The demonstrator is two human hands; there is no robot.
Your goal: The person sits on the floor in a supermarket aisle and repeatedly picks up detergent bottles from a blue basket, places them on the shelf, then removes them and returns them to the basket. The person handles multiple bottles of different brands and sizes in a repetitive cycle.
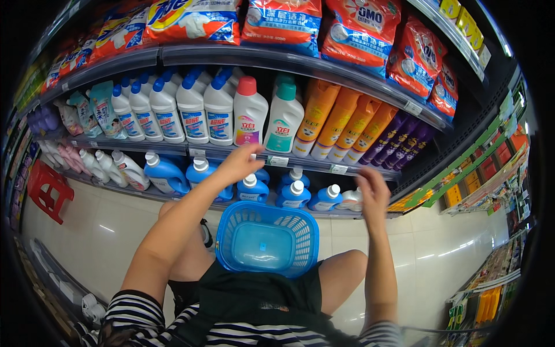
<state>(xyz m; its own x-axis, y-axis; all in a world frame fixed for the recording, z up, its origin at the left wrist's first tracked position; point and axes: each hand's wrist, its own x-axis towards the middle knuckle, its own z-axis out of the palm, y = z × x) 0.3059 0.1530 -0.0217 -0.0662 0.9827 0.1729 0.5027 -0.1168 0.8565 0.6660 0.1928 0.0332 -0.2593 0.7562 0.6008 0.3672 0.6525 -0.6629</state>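
My left hand (243,164) is at the edge of the middle shelf, just below a white bottle with a pink cap (250,112). Nothing is in it, and its thumb and fingers are apart. To the right, my right hand (374,193) is raised in front of the lower shelf, slightly blurred, with loosely bent fingers and no visible object. A white bottle with a green cap (284,119) stands beside the pink-capped one. Between my knees sits a blue plastic basket (264,232) with slotted sides and no goods inside.
White blue-capped cleaner bottles (190,112), orange spray cans (336,123) and purple cans (394,143) line the middle shelf (303,161). Blue jugs (292,195) stand below; detergent bags (279,26) lie above. A red plastic stool (50,191) is on the tiled floor (108,217) at left.
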